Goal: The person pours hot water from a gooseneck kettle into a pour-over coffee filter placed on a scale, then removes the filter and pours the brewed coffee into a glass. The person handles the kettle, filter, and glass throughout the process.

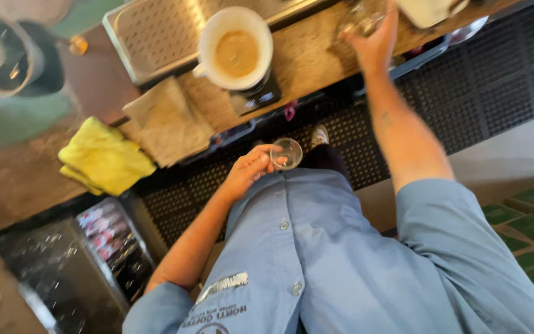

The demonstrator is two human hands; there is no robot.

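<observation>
Brown wooden tabletop (316,59) bearing white ceramic coffee-filled mug (235,46) on small black scale (258,96); nearer than mug, left hand (251,170) fingers pinching small clear glass (287,153) against spilling; right of mug, right hand (372,40) reaching shiny object, fingers' state unclear.

A white cup (235,46) holding a tan drink stands on a small black scale (256,98) on the wooden bench (307,59), just beside a perforated metal drip tray (156,34). Near the scale lies a folded beige cloth (168,122), and a crumpled yellow cloth (103,158) lies beside that. A black rubber mat (483,80) covers the floor below the bench's edge.
</observation>
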